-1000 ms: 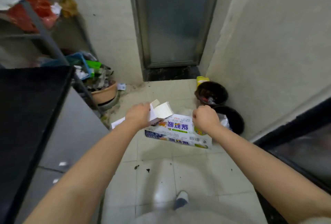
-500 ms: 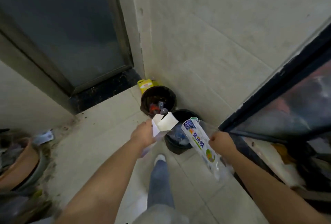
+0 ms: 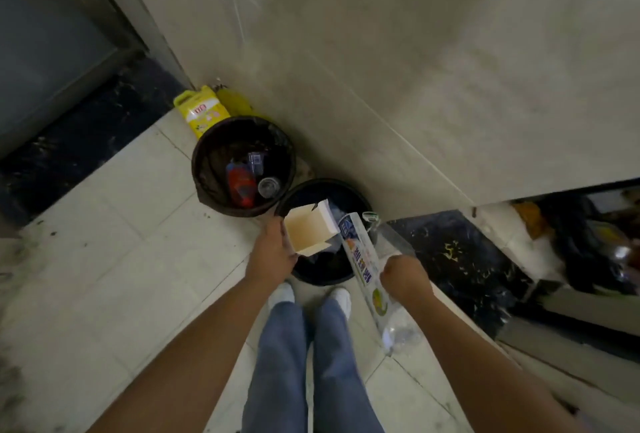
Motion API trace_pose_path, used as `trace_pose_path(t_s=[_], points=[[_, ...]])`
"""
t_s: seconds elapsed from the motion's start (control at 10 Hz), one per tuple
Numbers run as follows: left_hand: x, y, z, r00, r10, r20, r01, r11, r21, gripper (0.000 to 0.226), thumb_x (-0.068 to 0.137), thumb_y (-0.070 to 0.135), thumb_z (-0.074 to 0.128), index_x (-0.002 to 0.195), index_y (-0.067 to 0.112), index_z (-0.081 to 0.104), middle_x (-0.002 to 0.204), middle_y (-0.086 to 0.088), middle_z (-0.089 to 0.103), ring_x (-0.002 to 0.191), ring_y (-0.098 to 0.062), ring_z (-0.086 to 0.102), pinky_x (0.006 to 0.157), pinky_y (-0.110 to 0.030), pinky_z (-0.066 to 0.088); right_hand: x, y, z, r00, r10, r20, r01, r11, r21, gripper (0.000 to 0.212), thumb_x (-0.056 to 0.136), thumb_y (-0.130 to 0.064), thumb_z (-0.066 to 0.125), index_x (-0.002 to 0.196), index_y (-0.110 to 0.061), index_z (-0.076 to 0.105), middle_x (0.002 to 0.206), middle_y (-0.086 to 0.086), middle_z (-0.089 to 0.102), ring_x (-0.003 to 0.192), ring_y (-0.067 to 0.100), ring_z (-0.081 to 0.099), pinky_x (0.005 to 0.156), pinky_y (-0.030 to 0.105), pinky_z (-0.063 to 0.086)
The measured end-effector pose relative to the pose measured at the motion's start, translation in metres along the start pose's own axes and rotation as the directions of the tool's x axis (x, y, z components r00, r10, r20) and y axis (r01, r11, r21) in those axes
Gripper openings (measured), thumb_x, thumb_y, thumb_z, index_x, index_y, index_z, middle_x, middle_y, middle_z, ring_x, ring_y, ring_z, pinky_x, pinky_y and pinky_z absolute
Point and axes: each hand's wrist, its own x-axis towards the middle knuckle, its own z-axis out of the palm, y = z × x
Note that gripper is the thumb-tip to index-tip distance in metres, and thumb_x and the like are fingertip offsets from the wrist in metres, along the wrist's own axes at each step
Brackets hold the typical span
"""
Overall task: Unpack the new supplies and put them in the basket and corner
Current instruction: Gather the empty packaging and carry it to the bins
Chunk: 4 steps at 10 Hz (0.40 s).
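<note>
My left hand (image 3: 272,254) grips an opened white cardboard box (image 3: 310,231), its empty inside turned up, right over the near black bin (image 3: 360,204). My right hand (image 3: 403,276) grips a long white printed plastic package (image 3: 362,263) that hangs tilted beside that bin, its clear lower end (image 3: 398,328) near my right leg. Behind it, a second black bin (image 3: 207,155) stands by the wall and holds a red bottle (image 3: 240,183) and a clear cup (image 3: 268,186).
A yellow bag (image 3: 199,112) leans in the corner behind the far bin. A dark door and black threshold (image 3: 86,127) lie at left, a dark ledge with clutter (image 3: 571,235) at right. My feet (image 3: 311,294) stand on the pale tile floor just before the near bin.
I have stepped up to the bins, which now sit larger and directly below. The box in my left hand has moved over the near bin; the package hangs steeper in my right hand.
</note>
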Motion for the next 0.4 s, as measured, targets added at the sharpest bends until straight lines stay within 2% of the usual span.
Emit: trace_pose_path(t_s=[0.1, 0.2, 0.3, 0.4], points=[[0.04, -0.019, 0.027, 1.0, -0.015, 0.019, 0.014, 0.998, 0.067, 0.06, 0.07, 0.008, 0.078, 0.12, 0.004, 0.045, 0.121, -0.016, 0.057, 0.11, -0.029, 0.056, 0.092, -0.04, 0.048, 0.049, -0.005, 0.026, 0.999, 0.013, 0.046, -0.014, 1.0, 0.023, 0.026, 0.087, -0.008, 0.046, 0.104, 0.003, 0.062, 0.111, 0.02, 0.065, 0.099, 0.028, 0.061, 0.074, 0.025, 0.043], [0.075, -0.032, 0.053, 0.996, -0.051, 0.067, 0.042, 0.991, 0.13, 0.071, 0.074, 0.017, 0.076, 0.133, 0.007, 0.037, 0.133, -0.013, 0.051, 0.12, -0.029, 0.051, 0.097, -0.037, 0.043, 0.092, -0.007, 0.048, 0.996, -0.008, 0.083, 0.009, 1.0, -0.003, 0.025, 0.086, -0.009, 0.048, 0.103, 0.003, 0.062, 0.112, 0.02, 0.065, 0.103, 0.03, 0.06, 0.085, 0.031, 0.048], [0.101, -0.043, 0.069, 0.997, -0.053, 0.061, 0.039, 0.975, 0.217, 0.084, 0.081, 0.019, 0.069, 0.145, 0.003, 0.018, 0.151, -0.015, 0.031, 0.137, -0.028, 0.033, 0.11, -0.033, 0.03, 0.122, -0.004, 0.062, 0.995, -0.02, 0.094, 0.02, 1.0, 0.005, 0.027, 0.09, -0.015, 0.046, 0.108, 0.001, 0.058, 0.117, 0.019, 0.061, 0.108, 0.03, 0.058, 0.091, 0.033, 0.047], [0.103, -0.044, 0.073, 0.997, -0.014, 0.077, -0.015, 0.931, 0.365, 0.074, 0.089, 0.02, 0.059, 0.145, 0.003, 0.015, 0.153, -0.016, 0.024, 0.141, -0.027, 0.023, 0.115, -0.032, 0.021, 0.124, -0.004, 0.065, 0.999, -0.039, 0.024, 0.038, 0.999, 0.036, 0.029, 0.092, -0.019, 0.043, 0.11, -0.001, 0.057, 0.119, 0.019, 0.058, 0.109, 0.031, 0.055, 0.094, 0.036, 0.045]])
